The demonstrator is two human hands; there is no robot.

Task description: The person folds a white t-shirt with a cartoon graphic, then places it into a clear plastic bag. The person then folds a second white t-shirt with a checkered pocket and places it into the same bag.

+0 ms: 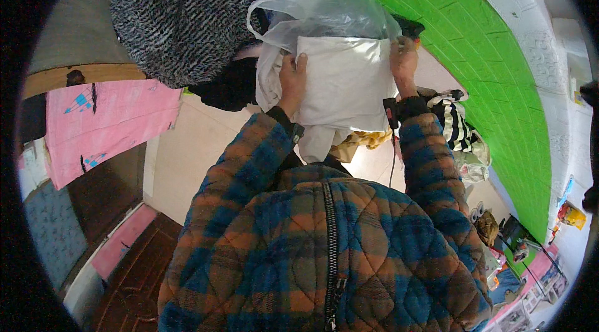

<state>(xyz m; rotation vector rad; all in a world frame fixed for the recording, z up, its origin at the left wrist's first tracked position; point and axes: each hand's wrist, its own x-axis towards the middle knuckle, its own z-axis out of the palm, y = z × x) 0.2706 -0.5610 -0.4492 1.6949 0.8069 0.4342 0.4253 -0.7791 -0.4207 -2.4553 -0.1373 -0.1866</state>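
Observation:
A folded white cloth (344, 81) lies in front of me, its far end at the mouth of a clear plastic bag (327, 9). My left hand (294, 80) grips the cloth's left edge, thumb on top, with bunched plastic beside the fingers. On the other side, my right hand (403, 60) is curled at the bag's right edge, seemingly pinching the plastic; its fingertips are partly hidden. One bag handle (255, 20) loops up at the left. A loose white flap (316, 142) hangs below the folded cloth towards my body.
A black-and-white fuzzy garment (178, 18) is heaped at the upper left, above black fabric (229, 84). Along the right runs a green brick-patterned wall (496, 79). A striped bag (454, 123) stands on the floor near it. Yellowish fabric (367, 139) shows below the cloth.

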